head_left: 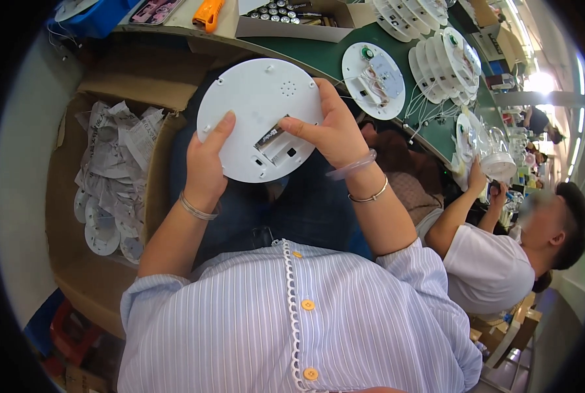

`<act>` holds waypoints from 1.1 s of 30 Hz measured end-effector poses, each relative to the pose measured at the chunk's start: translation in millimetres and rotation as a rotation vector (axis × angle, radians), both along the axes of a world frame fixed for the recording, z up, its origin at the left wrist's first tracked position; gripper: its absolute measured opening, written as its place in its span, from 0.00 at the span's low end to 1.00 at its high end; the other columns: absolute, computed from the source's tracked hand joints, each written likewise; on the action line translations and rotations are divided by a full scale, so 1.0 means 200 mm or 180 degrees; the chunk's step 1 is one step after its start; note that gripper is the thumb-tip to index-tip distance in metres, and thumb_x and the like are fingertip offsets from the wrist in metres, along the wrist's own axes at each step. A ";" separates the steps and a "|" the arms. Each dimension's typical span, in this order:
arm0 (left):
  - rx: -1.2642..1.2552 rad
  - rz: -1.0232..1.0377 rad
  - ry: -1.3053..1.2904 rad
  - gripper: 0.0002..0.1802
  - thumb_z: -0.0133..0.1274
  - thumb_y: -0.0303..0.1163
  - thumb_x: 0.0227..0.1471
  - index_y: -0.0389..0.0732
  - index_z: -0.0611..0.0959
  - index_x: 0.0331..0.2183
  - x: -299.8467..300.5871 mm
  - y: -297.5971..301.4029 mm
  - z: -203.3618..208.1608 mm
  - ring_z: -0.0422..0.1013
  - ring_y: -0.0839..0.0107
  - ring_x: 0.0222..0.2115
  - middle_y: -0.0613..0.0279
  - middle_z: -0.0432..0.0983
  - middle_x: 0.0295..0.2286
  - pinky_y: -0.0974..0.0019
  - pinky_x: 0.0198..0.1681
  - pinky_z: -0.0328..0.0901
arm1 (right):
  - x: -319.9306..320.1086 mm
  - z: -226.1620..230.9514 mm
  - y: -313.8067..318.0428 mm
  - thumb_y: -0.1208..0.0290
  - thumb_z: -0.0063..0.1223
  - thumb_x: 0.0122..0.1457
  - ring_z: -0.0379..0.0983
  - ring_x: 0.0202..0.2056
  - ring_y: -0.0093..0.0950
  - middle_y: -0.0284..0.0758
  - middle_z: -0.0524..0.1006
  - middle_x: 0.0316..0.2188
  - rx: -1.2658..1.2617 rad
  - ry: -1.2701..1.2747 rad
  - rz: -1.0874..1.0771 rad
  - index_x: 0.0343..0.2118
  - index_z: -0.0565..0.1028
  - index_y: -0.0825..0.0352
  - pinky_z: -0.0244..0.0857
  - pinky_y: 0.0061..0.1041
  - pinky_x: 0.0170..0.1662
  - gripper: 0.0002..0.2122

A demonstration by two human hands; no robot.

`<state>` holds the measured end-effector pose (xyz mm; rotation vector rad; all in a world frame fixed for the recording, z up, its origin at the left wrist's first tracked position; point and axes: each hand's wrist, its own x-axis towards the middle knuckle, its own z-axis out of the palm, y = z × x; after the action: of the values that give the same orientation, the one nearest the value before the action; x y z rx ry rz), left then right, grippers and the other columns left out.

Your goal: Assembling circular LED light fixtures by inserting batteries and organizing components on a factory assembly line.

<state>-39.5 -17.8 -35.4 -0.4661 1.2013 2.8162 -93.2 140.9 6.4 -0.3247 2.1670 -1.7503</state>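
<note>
White disc (253, 101), clasped, between left grip (205, 157) and right grip (339, 131)

Pale wall (20, 190) stands L, bright lts (541, 82) R

Bright, even light washes the white disc (258, 98); beyond the green tabletop (322, 54), past its right edge, glare (540, 82) burns out white. Tube lights (575, 152) bend along the black fisheye rim; the far background (535, 139) blurs, and shade pools below the tabletop's near edge.
</note>
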 end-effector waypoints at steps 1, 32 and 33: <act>-0.0088 0.0184 0.0062 0.18 0.45 0.33 0.46 0.32 0.68 0.39 -0.01 0.01 0.00 0.67 0.74 0.33 0.58 0.69 0.34 0.75 0.36 0.61 | -0.01 -0.01 -0.01 0.75 0.59 0.38 0.64 0.36 0.22 0.33 0.67 0.33 0.0023 -0.0007 -0.0007 0.40 0.61 0.69 0.59 0.19 0.41 0.25; 0.0546 0.0305 -0.0184 0.24 0.41 0.37 0.49 0.34 0.61 0.45 -0.07 -0.06 -0.06 0.62 0.68 0.42 0.55 0.63 0.42 0.68 0.43 0.60 | -0.22 0.07 -0.06 0.72 0.41 0.51 0.60 0.23 0.22 0.33 0.64 0.22 0.1184 0.2557 0.0340 0.34 0.70 0.69 0.57 0.16 0.29 0.09; 0.0540 0.0299 -0.0197 0.24 0.41 0.37 0.49 0.34 0.61 0.45 -0.07 -0.06 -0.05 0.62 0.68 0.42 0.55 0.63 0.42 0.68 0.43 0.60 | -0.15 0.05 -0.06 0.72 0.47 0.48 0.59 0.20 0.21 0.31 0.63 0.20 0.1149 0.2404 0.0240 0.31 0.70 0.69 0.57 0.17 0.25 0.08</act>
<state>-53.0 -29.4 -45.7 -0.6078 0.9434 2.9251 -122.9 128.1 16.8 -1.0901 2.8577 -1.2627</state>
